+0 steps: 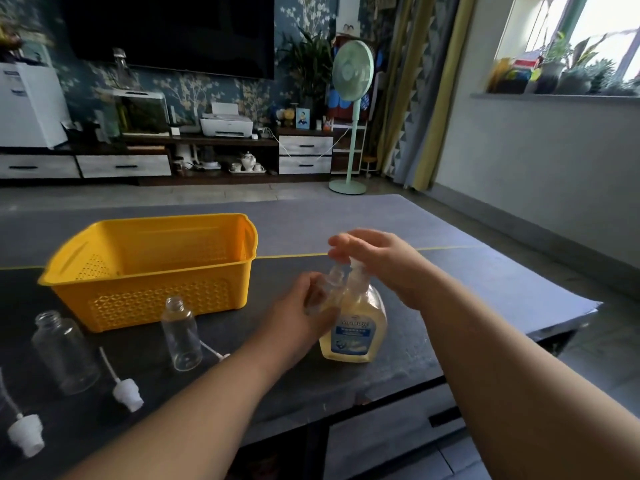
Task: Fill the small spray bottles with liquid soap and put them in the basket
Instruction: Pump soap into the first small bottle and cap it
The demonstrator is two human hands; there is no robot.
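Observation:
A pump bottle of yellow liquid soap (356, 327) with a blue label stands on the dark table. My right hand (377, 261) lies over its pump head, fingers pressing down on it. My left hand (301, 313) grips a small clear spray bottle (330, 285) held tilted against the pump spout. Two more small clear bottles (181, 334) (65, 351) stand uncapped to the left. Two white spray caps with dip tubes (126, 393) (26, 434) lie beside them. The yellow basket (156, 296) stands behind them with nothing visible inside.
The table's right edge (554, 327) runs close to the soap bottle, with floor beyond it. A third dip tube (214, 353) pokes out behind the nearer clear bottle. A TV cabinet and a green standing fan (351, 109) are far across the room.

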